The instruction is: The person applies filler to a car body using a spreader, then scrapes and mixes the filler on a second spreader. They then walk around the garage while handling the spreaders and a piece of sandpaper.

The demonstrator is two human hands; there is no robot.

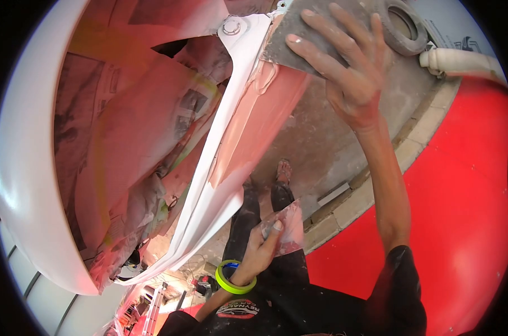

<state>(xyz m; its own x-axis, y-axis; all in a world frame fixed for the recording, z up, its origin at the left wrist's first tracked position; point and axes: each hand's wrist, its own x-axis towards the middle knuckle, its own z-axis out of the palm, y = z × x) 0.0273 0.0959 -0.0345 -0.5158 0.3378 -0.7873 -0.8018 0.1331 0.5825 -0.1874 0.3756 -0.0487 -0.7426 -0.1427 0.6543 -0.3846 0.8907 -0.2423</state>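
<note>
My right hand (352, 75) holds a dark grey flat spreader sheet (284, 47) against the top end of a white car body panel (200, 157). Its fingers lie spread over the sheet; the thumb is hidden. Just below the sheet's edge, a ridge of soft pinkish filler (262, 78) sits on the panel, with a smoother pinkish filled strip (240, 131) running down from it. Lower down, my left hand (259, 249) grips a thin, translucent plate (287, 229) smeared with paste, thumb on top. A yellow-green tape roll (223, 283) hangs round my left wrist.
Masking newspaper (136, 123) lines the opening left of the panel. A bright red surface (455, 196) curves along the right, beside a block kerb (349, 213). A tyre (402, 25) and a whitish cylinder (461, 61) lie at upper right. Tools (153, 308) show at lower left.
</note>
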